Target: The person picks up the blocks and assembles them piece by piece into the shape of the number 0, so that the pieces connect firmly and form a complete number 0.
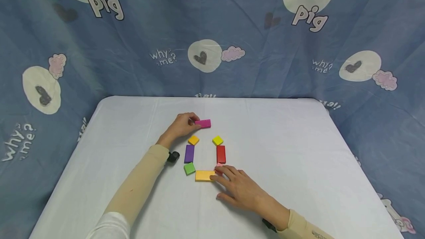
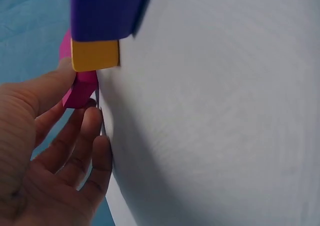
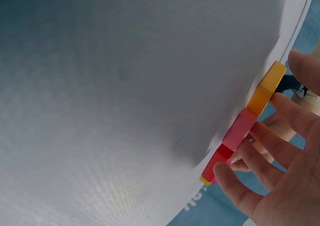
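At the far end of the block outline, my left hand (image 1: 182,125) pinches a magenta block (image 1: 203,123) between thumb and fingers. The left wrist view shows the thumb against this magenta block (image 2: 80,92), partly hidden behind an orange block (image 2: 95,55). Nearer, my right hand (image 1: 240,189) has its fingers spread. Its fingertips touch a long yellow-orange block (image 1: 203,176) and a small pink block (image 1: 219,165) mostly covered by them. In the right wrist view the pink block (image 3: 240,129) sits between the yellow-orange block (image 3: 267,88) and the red block (image 3: 214,166).
On the white-covered table (image 1: 282,139), a purple block (image 1: 189,153) and a green block (image 1: 189,169) form the left side with a small orange block (image 1: 193,140). A red block (image 1: 220,154) and a yellow block (image 1: 217,140) stand on the right. Blue printed cloth (image 1: 259,73) hangs behind.
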Motion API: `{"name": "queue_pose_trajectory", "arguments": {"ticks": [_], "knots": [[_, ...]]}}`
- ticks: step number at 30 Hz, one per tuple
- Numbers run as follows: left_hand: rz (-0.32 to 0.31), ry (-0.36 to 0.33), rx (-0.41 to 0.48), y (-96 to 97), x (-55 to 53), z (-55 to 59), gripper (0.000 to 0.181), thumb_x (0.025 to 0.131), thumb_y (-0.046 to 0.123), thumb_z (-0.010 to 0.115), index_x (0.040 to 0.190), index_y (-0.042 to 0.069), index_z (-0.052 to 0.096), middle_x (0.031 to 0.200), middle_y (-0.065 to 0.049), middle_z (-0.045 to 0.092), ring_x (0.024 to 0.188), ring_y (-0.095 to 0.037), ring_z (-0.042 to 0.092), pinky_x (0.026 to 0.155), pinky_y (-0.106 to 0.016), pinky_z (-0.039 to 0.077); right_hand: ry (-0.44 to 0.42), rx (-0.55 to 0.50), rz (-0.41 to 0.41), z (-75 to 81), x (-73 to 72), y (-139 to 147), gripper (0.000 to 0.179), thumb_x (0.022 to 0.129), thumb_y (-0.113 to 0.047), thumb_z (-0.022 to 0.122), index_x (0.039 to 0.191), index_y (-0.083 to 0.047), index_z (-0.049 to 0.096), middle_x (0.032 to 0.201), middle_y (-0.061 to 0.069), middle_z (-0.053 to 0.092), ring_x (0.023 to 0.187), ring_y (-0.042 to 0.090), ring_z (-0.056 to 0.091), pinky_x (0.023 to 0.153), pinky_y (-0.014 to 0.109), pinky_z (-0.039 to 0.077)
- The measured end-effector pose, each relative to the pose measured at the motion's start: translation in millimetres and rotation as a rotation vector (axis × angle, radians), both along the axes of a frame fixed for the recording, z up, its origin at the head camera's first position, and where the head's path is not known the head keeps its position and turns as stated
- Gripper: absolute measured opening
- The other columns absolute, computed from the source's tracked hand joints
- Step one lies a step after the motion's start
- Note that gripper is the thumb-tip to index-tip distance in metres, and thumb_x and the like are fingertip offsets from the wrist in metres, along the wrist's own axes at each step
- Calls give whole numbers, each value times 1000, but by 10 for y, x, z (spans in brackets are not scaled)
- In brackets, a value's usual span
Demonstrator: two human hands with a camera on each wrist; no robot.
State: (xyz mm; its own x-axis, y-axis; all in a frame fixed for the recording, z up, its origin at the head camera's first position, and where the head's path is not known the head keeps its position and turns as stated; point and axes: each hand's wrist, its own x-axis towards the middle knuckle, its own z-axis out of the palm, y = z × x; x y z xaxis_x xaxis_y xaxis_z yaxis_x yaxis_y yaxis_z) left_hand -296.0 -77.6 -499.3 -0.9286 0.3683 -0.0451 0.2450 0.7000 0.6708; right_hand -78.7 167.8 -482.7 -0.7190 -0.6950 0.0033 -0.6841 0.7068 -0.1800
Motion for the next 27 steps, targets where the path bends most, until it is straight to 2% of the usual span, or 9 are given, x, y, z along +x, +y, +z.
{"name": "queue_pose_trajectory", "arguments": {"ticks": [7, 14, 22, 27], "knots": [[6, 10, 24, 8, 19, 6, 21, 90, 18, 73, 108, 8, 67, 98, -7, 65, 89, -23, 57, 82, -35, 50, -11, 8, -4, 2, -5, -4, 55, 94, -48, 60, 143, -26, 46, 149, 2, 39, 134, 21, 38, 96, 43, 46], [0, 14, 79, -22, 41, 5, 17, 91, 17, 71, 106, 8, 69, 102, -8, 68, 92, -24, 59, 86, -37, 50, -15, 18, -2, 3, -7, -11, 55, 94, -48, 60, 143, -26, 46, 149, 2, 39, 133, 22, 38, 96, 43, 46], [-20, -48, 112, -31, 69, 70, 17, 91, 16, 72, 105, 9, 70, 104, -7, 68, 94, -24, 60, 87, -36, 50, -25, 26, -9, 9, -13, -18, 55, 95, -49, 59, 143, -27, 45, 149, 2, 39, 134, 22, 37, 96, 43, 45], [-60, -83, 113, -31, 87, 121, 16, 90, 15, 72, 105, 9, 70, 104, -7, 67, 92, -24, 60, 86, -36, 51, -27, 30, -11, 11, -10, -21, 55, 95, -49, 59, 144, -27, 45, 149, 2, 39, 134, 22, 37, 96, 44, 45]]}}
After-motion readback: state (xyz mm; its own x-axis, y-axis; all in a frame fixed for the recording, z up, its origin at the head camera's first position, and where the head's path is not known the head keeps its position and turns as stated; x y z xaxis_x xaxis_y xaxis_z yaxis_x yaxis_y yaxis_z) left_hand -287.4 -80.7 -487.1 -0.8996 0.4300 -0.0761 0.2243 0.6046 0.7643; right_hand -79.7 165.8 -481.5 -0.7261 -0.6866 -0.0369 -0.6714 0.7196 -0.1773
